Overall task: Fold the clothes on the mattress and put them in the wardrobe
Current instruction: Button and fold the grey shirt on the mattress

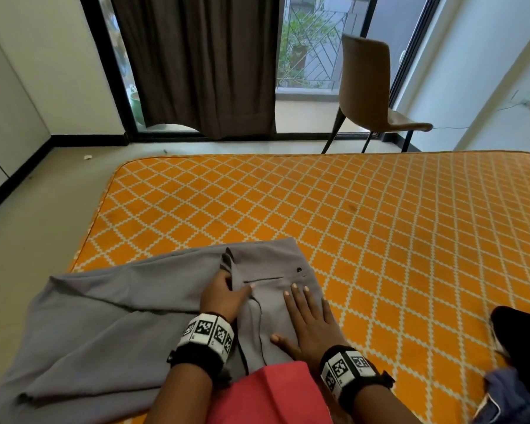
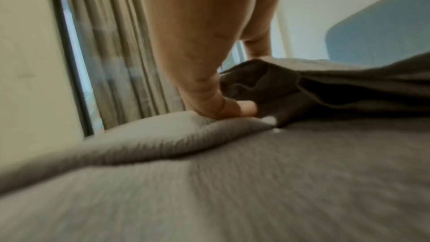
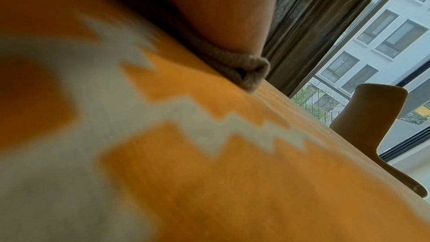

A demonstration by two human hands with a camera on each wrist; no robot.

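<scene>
Lying across the near left part of the orange, diamond-patterned mattress is a pair of grey trousers, the cloth matte and plain, with a dark slit pocket and a small dark button near the waistband end. One long part spreads out to the left, past the mattress edge and toward the floor, with soft creases along it; the waist part is doubled over it near the middle. The right hand lies flat on that folded part, fingers straight and together, thumb out to the side, pressing the fabric down. The left hand sits just beside it with its fingers curled at the fold's edge, pinching the cloth; the left wrist view shows a fingertip tucked under a raised flap of the grey material, though that picture is smeared and the exact hold is probably a pinch rather than a full grasp.

The right wrist view gives only blurred mattress pattern, a bit of the palm and a rolled grey hem. At the lower right edge a black garment and a blue garment are cut off by the frame. A pink garment at the bottom is partly hidden between the forearms. Beyond the mattress stand a brown chair and a dark curtain.
</scene>
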